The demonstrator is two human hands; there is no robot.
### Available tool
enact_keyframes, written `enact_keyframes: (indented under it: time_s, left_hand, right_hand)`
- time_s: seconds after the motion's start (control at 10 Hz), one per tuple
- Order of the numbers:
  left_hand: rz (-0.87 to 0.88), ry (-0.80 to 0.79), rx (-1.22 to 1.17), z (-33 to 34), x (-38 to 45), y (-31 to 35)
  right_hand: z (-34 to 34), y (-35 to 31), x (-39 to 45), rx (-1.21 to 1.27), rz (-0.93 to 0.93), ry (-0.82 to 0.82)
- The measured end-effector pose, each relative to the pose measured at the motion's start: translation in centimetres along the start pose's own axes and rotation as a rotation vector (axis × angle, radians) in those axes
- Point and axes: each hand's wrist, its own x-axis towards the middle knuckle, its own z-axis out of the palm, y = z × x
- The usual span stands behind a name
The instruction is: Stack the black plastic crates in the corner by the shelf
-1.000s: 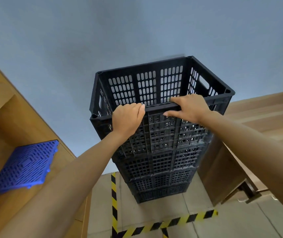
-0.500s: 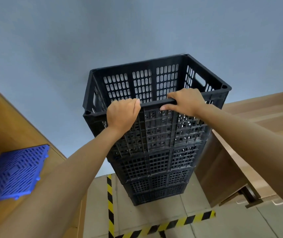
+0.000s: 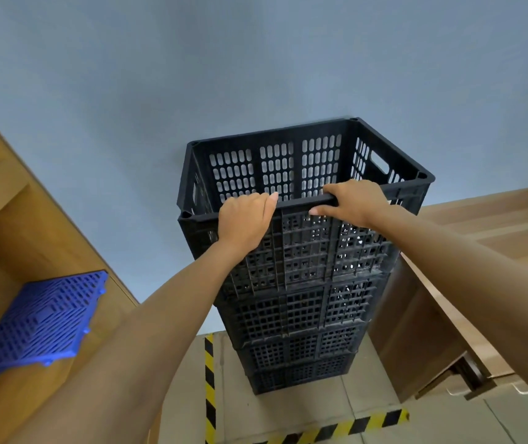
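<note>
A tall stack of several black plastic crates (image 3: 301,315) stands on the floor against the blue-grey wall. The top crate (image 3: 314,158) sits nested on the stack with its open side up. My left hand (image 3: 243,222) grips the near rim of the top crate, fingers curled over it. My right hand (image 3: 357,203) holds the same rim a little to the right, thumb under the edge. Both forearms reach up from below.
A wooden shelf (image 3: 16,238) stands at the left with a blue plastic grid panel (image 3: 38,322) lying on it. A wooden desk (image 3: 467,283) sits close to the stack's right side. Yellow-black hazard tape (image 3: 210,379) marks the floor around the stack.
Both hands have stayed on the top crate's near rim. The view has shifted slightly, so the stack appears lower and farther right in the frame.
</note>
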Motion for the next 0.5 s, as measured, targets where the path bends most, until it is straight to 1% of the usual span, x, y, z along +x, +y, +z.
enact_keyframes:
  time_s: [0.1, 0.2, 0.3, 0.4, 0.5]
  left_hand:
    - [0.05, -0.065, -0.058, -0.6, -0.2, -0.4]
    - [0.047, -0.119, -0.115, -1.0, -0.8, -0.7]
    - [0.052, -0.158, -0.135, -1.8, -1.9, -1.0]
    - [0.059, -0.145, -0.118, -2.7, -2.1, -1.7]
    - [0.035, -0.141, -0.109, -4.2, -1.4, -2.0]
  right_hand:
    - [-0.9, -0.2, -0.5, 0.003, 0.009, -0.09]
    - [-1.6, -0.5, -0.9, 0.067, 0.014, -0.139]
    - [-3.1, -1.8, -1.6, 0.139, 0.004, -0.114]
    - [-5.1, -3.3, -1.8, 0.192, -0.042, -0.018]
    - [-6.6, -4.5, -1.8, 0.254, -0.05, 0.024]
